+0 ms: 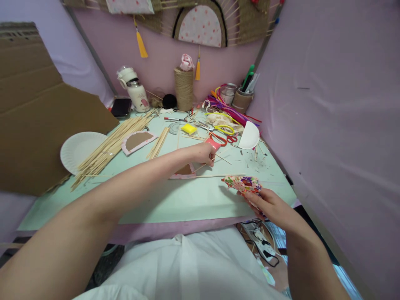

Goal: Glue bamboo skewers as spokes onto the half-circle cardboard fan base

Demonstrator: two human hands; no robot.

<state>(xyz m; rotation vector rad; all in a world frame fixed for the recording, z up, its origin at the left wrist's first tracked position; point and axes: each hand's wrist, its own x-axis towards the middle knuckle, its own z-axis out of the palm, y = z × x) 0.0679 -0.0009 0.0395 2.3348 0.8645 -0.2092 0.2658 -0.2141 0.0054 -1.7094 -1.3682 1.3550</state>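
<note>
My left hand [206, 154] reaches over the middle of the table with its fingers closed on a small flat pink object [213, 143], partly hidden by the fingers. Thin sticks lie beside those fingers. Beneath my left forearm a half-round cardboard piece with a pink-patterned edge [184, 171] is partly covered. My right hand [268, 204] grips a floral fabric piece [242, 182] at the table's front right, thumb on top. Red scissors [218, 139] and yellow-handled scissors [223, 130] lie just beyond my left hand.
On the left are bamboo sticks [109, 146], a paper plate [81, 143] and a large cardboard sheet [46, 112]. At the back stand a bottle [137, 96], a twine roll [184, 89] and a pen holder [242, 100]. A white half-disc [250, 135] lies right.
</note>
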